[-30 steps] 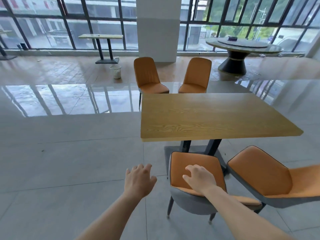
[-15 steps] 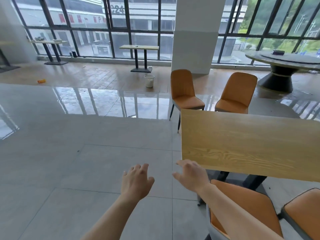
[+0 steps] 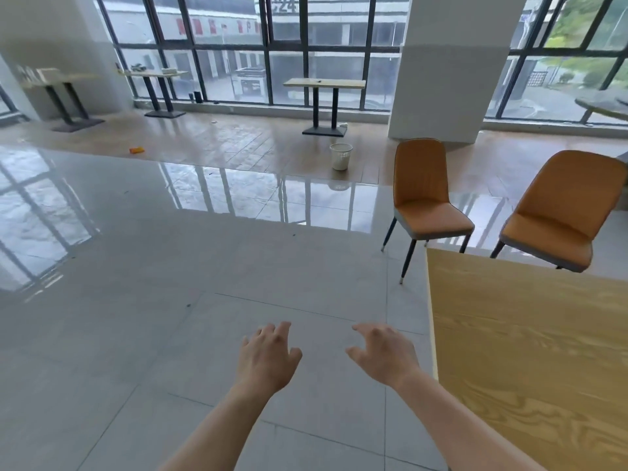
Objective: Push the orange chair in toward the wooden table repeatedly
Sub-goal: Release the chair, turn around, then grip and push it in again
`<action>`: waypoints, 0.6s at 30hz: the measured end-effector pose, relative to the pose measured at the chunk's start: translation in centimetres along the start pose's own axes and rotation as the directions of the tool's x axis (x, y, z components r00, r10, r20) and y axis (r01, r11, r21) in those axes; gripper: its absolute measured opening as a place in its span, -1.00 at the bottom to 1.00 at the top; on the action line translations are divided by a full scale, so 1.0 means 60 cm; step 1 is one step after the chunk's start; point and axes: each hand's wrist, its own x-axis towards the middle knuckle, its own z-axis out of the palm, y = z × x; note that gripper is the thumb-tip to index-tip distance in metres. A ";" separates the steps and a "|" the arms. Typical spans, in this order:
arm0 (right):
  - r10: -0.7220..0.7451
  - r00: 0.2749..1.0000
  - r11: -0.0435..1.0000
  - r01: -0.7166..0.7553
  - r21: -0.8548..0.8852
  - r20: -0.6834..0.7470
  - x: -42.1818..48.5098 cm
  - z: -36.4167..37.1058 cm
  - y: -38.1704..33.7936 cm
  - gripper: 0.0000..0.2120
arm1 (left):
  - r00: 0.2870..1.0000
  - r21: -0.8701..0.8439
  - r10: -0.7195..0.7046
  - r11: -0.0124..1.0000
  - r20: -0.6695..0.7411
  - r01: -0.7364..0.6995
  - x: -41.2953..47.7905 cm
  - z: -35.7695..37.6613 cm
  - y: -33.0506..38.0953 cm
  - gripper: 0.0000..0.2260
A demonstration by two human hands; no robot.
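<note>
Over the grey floor [image 3: 170, 300], just left of the wooden table [image 3: 526, 351], the head view shows both hands in the air w/ nothing in them. The left hand [image 3: 268, 358] is palm down, fingers loose & spread. The right hand [image 3: 384, 358] is the same, fingers a bit curled, near the table's edge but not touching it.

Approx a sec ago the right hand lay on the back of the orange chair at the table's near side. Half a sec ago it had lifted off, w/ that chair low right in frame. Now the chair is out of view, since the camera has swung left; it's probably below-right of frame, by the near edge.

Reads as one push done & the person turning away, maybe to go again. Two other chairs stand past the far end: a corner chair [image 3: 424, 198] & a far-right chair [image 3: 560, 215]. Neither is being touched.
</note>
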 end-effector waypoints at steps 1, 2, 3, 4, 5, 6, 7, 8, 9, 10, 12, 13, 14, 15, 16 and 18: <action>0.004 1.000 1.000 -0.004 -0.001 0.004 0.027 0.000 -0.007 -0.46 | 1.000 0.006 -0.002 1.000 0.002 0.002 0.025 -0.003 -0.010 -0.51; 0.009 1.000 1.000 -0.009 -0.004 0.010 0.054 0.000 -0.014 -0.46 | 1.000 0.007 -0.004 1.000 0.006 0.004 0.051 -0.007 -0.021 -0.51; 0.014 1.000 1.000 -0.014 -0.006 0.016 0.082 0.001 -0.022 -0.46 | 1.000 0.005 -0.007 1.000 0.009 0.007 0.079 -0.010 -0.032 -0.52; 0.020 1.000 1.000 -0.020 -0.008 0.021 0.110 0.003 -0.030 -0.47 | 1.000 0.005 -0.008 1.000 0.008 0.008 0.108 -0.013 -0.043 -0.52; 0.029 0.999 1.000 -0.028 -0.012 0.025 0.138 0.006 -0.037 -0.47 | 1.000 0.005 -0.006 1.000 0.007 0.006 0.138 -0.016 -0.055 -0.53; 0.038 0.999 0.999 -0.038 -0.019 0.027 0.167 0.010 -0.044 -0.48 | 1.000 0.006 0.001 1.000 0.006 -0.001 0.169 -0.020 -0.068 -0.53; 0.049 0.998 0.998 -0.049 -0.029 0.028 0.196 0.014 -0.053 -0.48 | 1.000 0.006 0.011 1.000 0.002 -0.011 0.203 -0.025 -0.082 -0.54; 0.061 0.998 0.998 -0.060 -0.037 0.027 0.226 0.016 -0.065 -0.49 | 1.000 0.005 0.026 1.000 -0.005 -0.026 0.238 -0.033 -0.095 -0.54; 0.076 0.997 0.996 -0.075 -0.039 0.026 0.255 0.018 -0.077 -0.48 | 0.999 0.004 0.041 0.999 -0.011 -0.041 0.274 -0.042 -0.110 -0.54; 0.093 0.995 0.995 -0.092 -0.039 0.025 0.285 0.019 -0.090 -0.48 | 0.998 0.005 0.057 0.998 -0.013 -0.057 0.310 -0.052 -0.124 -0.54; 0.124 0.992 0.991 -0.123 -0.042 0.023 0.344 0.014 -0.118 -0.47 | 0.995 0.018 0.095 0.995 -0.003 -0.095 0.379 -0.075 -0.149 -0.54; 0.140 0.990 0.989 -0.139 -0.045 0.022 0.373 0.009 -0.133 -0.47 | 0.994 0.026 0.112 0.993 0.008 -0.113 0.410 -0.087 -0.162 -0.55; 0.156 0.988 0.987 -0.156 -0.041 0.016 0.400 0.004 -0.148 -0.48 | 0.991 0.036 0.130 0.991 0.016 -0.130 0.440 -0.097 -0.174 -0.56; 0.174 0.985 0.984 -0.174 -0.031 0.006 0.426 -0.001 -0.161 -0.49 | 0.989 0.048 0.147 0.988 0.020 -0.148 0.469 -0.108 -0.185 -0.57; 0.189 0.982 0.982 -0.189 -0.019 -0.003 0.453 -0.005 -0.174 -0.49 | 0.987 0.063 0.160 0.985 0.027 -0.162 0.500 -0.118 -0.195 -0.58; 0.206 0.979 0.979 -0.206 0.000 -0.010 0.504 -0.014 -0.193 -0.50 | 0.984 0.066 0.173 0.982 0.041 -0.176 0.561 -0.134 -0.211 -0.58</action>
